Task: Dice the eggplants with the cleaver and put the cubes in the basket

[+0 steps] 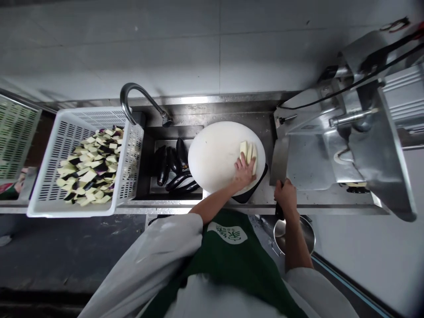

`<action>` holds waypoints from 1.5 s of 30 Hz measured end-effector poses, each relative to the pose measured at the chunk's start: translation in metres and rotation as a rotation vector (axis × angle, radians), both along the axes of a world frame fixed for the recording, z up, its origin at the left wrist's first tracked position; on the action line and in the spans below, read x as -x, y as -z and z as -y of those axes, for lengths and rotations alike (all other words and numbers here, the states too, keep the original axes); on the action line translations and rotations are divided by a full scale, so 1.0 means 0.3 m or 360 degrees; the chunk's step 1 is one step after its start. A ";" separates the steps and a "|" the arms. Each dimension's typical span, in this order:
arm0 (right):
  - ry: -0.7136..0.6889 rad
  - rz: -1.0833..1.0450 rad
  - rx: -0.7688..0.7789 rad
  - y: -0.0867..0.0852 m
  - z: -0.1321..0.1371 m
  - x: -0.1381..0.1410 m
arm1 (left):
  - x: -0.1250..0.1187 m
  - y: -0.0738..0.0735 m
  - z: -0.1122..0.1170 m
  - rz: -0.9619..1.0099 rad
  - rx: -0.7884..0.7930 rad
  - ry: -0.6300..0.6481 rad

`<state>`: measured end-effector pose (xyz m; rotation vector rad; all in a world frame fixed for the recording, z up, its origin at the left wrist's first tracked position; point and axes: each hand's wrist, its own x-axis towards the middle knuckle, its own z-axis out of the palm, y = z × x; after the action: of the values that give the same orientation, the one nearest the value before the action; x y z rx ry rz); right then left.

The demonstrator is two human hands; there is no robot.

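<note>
On the round white cutting board, several long pale eggplant pieces lie side by side near the right edge. My left hand is over their near ends, fingers bent and a little apart, gripping them against the board. To the right of the board, my right hand is closed round the dark handle of a cleaver. Its broad blade points away from me, apart from the eggplant. Whole dark eggplants lie in the sink left of the board.
A white plastic basket of cut eggplant chunks stands left of the sink. A curved faucet arches beside it. On the right is a metal slicing machine. A metal pot sits below the counter edge.
</note>
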<state>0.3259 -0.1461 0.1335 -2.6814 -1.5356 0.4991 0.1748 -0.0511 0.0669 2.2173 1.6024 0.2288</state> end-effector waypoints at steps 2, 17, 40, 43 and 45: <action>0.0007 0.0034 0.0075 0.016 0.040 -0.026 | 0.057 -0.005 -0.045 -0.0061 -0.0013 0.0286; -0.0553 0.0079 0.0292 -0.021 -0.026 0.113 | 0.453 0.016 -0.068 0.0065 -0.0211 0.0695; -0.0649 -0.0099 0.0278 -0.055 -0.199 0.336 | 0.560 0.089 0.002 0.0263 -0.0343 0.0229; -0.0657 -0.0084 0.0296 -0.066 -0.221 0.340 | 0.568 0.085 -0.003 0.0295 -0.0338 0.0194; -0.0665 -0.0042 0.0244 -0.086 -0.219 0.338 | 0.580 0.086 0.002 0.0336 -0.0354 0.0125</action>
<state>0.2243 -0.0805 0.1594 -2.4350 -2.1412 0.6827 0.0008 -0.0517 0.0412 2.3228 1.4333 0.6239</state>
